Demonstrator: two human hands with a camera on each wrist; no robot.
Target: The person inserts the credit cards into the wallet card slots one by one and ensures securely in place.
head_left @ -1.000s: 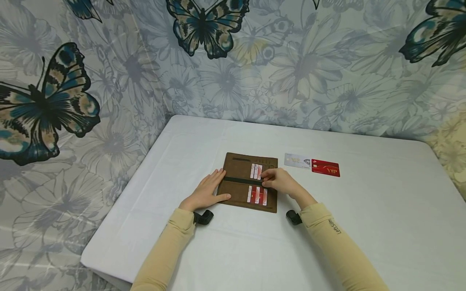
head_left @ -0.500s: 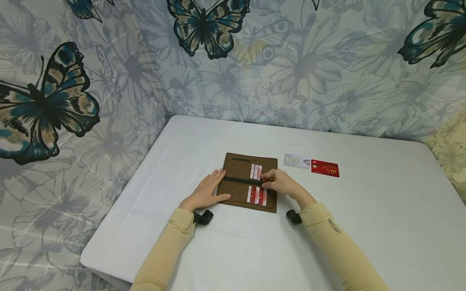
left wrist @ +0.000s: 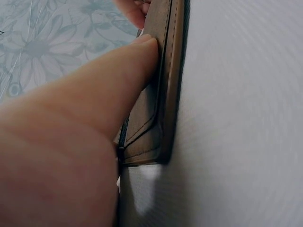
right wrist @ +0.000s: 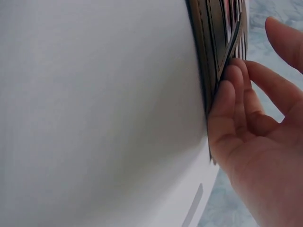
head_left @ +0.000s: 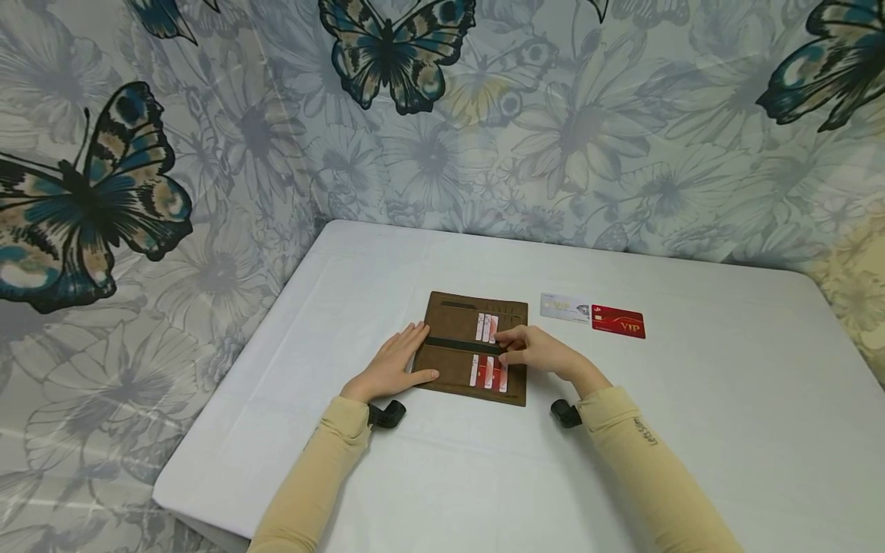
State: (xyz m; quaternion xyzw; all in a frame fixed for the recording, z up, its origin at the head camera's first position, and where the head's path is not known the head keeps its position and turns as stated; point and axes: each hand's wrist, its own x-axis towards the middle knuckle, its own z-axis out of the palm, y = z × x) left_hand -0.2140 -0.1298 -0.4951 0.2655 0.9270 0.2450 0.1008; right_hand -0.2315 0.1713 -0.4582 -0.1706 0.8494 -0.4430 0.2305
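Observation:
A brown wallet (head_left: 449, 315) lies unfolded on the white table, with a dark band (head_left: 459, 346) across its middle. Several cards show in its upper slots (head_left: 487, 328) and red and white cards (head_left: 488, 372) in its lower ones. My left hand (head_left: 390, 365) rests flat on the wallet's left edge; the left wrist view shows its thumb (left wrist: 113, 71) lying on the leather. At the right end of the band is my right hand (head_left: 542, 352). Its loosely bent fingers (right wrist: 223, 101) touch the wallet's edge in the right wrist view, the thumb (right wrist: 286, 42) held apart from them.
A silver VIP card (head_left: 563, 307) and a red VIP card (head_left: 618, 321) lie side by side, right of the wallet. The white table (head_left: 733, 384) meets a butterfly-and-flower patterned backdrop (head_left: 429, 153) at its back and left.
My right wrist has shifted slightly right, and the right thumb has moved down from the index finger, widening the gap. The left hand, wallet and loose cards stay in place.

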